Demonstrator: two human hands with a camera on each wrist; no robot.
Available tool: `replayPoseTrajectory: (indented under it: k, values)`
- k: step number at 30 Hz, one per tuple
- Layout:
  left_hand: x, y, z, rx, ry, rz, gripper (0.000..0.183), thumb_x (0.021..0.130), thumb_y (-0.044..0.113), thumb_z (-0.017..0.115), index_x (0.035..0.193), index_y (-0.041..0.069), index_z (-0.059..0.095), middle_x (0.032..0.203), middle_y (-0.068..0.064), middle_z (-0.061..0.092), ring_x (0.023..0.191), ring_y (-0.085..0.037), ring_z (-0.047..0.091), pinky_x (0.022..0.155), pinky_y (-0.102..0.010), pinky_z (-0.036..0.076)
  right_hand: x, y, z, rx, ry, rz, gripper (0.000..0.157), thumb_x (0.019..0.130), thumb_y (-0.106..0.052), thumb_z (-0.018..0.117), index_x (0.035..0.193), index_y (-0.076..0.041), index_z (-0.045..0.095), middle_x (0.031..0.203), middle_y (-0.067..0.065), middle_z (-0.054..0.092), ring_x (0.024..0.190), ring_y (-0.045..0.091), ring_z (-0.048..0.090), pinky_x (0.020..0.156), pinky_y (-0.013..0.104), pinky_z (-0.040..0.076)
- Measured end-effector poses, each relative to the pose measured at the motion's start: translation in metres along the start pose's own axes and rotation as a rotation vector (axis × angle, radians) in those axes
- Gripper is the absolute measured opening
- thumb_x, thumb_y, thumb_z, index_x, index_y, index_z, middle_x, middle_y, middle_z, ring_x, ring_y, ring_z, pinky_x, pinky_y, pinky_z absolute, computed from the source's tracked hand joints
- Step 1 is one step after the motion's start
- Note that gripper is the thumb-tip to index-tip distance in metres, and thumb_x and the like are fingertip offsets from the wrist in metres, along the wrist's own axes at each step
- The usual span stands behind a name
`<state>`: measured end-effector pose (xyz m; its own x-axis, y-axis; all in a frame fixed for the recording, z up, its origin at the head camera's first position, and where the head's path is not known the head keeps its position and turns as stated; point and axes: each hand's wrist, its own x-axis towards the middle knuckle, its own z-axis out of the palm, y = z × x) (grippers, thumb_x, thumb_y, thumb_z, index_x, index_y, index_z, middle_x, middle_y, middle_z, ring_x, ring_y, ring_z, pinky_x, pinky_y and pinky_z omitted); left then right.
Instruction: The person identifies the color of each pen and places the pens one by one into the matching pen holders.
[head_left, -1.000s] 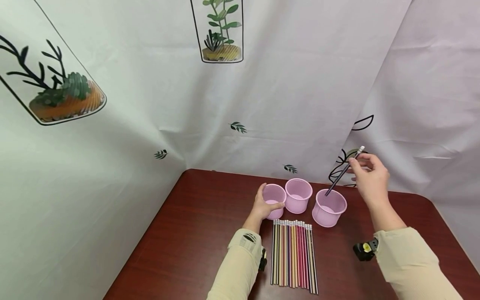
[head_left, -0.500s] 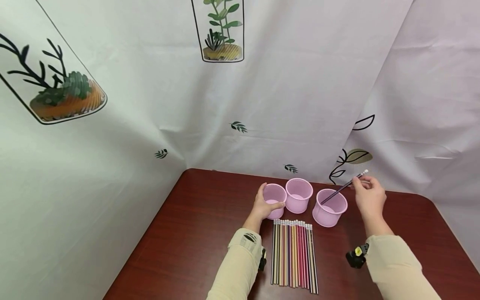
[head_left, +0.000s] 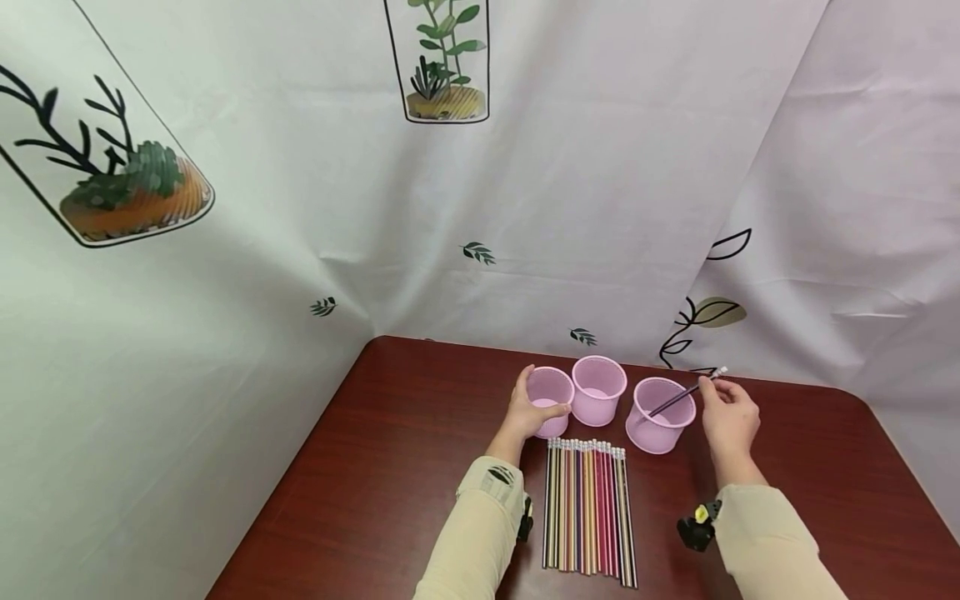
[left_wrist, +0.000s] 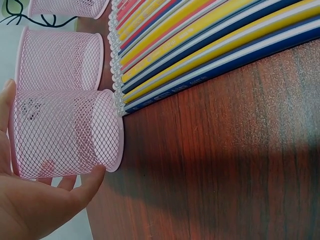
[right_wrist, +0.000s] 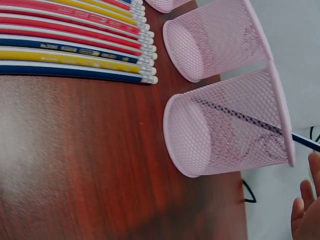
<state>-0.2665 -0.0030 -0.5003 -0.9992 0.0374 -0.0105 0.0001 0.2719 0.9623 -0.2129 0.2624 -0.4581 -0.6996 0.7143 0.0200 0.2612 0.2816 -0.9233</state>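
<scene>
Three pink mesh pen cups stand on the table. My left hand (head_left: 528,414) grips the left pen cup (left_wrist: 60,130), with its thumb and fingers spread around the near side. Beside that one is the middle pen cup (head_left: 597,408). Over the rim of the right pen cup (head_left: 654,433) slants a dark blue pencil (head_left: 675,400), its lower end inside and its white eraser end sticking out to the right. My right hand (head_left: 731,423) pinches this pencil near the eraser. In the right wrist view only part of that hand shows, at the edge.
A row of striped pencils (head_left: 588,508) in blue, yellow and red lies in front of the cups, erasers toward them. The dark red wooden table (head_left: 390,450) ends at a patterned white cloth (head_left: 525,192) behind. A black wrist camera (head_left: 697,529) hangs at my right cuff.
My right hand has come down and slightly left, lowering the pencil from above the right pen cup into it at a slant. The left hand keeps its hold on the left cup.
</scene>
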Motion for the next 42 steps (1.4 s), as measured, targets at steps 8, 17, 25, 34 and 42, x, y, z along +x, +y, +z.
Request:
replayPoseTrajectory:
  k: [8,17,25,34,42]
  values:
    - [-0.001,0.000,-0.001,0.012,-0.009,-0.011,0.096,0.062,0.013,0.086,0.142,0.015,0.031,0.138,-0.019,0.037,0.121,-0.034,0.040,0.099,-0.046,0.034,-0.003,0.010,0.004,0.062,0.004,0.030,0.043,0.088,-0.038,0.058,0.107,0.000,0.060,0.066,-0.025,0.043,0.072,0.004,0.043,0.066,0.021,0.035]
    - [0.000,0.000,-0.001,0.008,-0.008,-0.016,0.097,0.062,0.014,0.086,0.142,0.016,0.031,0.139,-0.018,0.037,0.122,-0.032,0.040,0.100,-0.045,0.033,-0.004,0.010,0.004,0.099,-0.015,0.050,0.042,0.089,-0.038,0.057,0.110,-0.001,0.058,0.065,-0.023,0.044,0.064,-0.001,0.044,0.058,0.013,0.037]
    - [0.000,0.000,-0.001,0.006,-0.012,-0.021,0.096,0.063,0.014,0.086,0.142,0.018,0.030,0.140,-0.017,0.035,0.122,-0.033,0.040,0.100,-0.045,0.033,0.000,0.018,0.007,0.280,-0.025,0.034,0.026,0.088,-0.029,0.062,0.099,-0.005,0.061,0.062,-0.024,0.054,0.060,-0.006,0.053,0.053,0.010,0.043]
    - [0.001,0.000,-0.001,0.003,-0.015,-0.019,0.097,0.063,0.015,0.086,0.142,0.018,0.030,0.140,-0.017,0.035,0.123,-0.033,0.039,0.100,-0.046,0.033,0.000,0.016,0.006,0.373,-0.049,0.069,0.011,0.090,-0.023,0.059,0.096,-0.014,0.060,0.062,-0.021,0.060,0.063,-0.005,0.057,0.053,0.011,0.045]
    - [0.001,0.000,-0.002,0.009,-0.018,-0.018,0.096,0.063,0.016,0.086,0.142,0.018,0.030,0.140,-0.018,0.036,0.122,-0.033,0.040,0.099,-0.046,0.034,-0.003,0.013,0.000,0.400,-0.031,0.076,0.048,0.091,-0.023,0.058,0.131,-0.001,0.043,0.059,-0.023,0.058,0.058,-0.009,0.056,0.052,0.010,0.044]
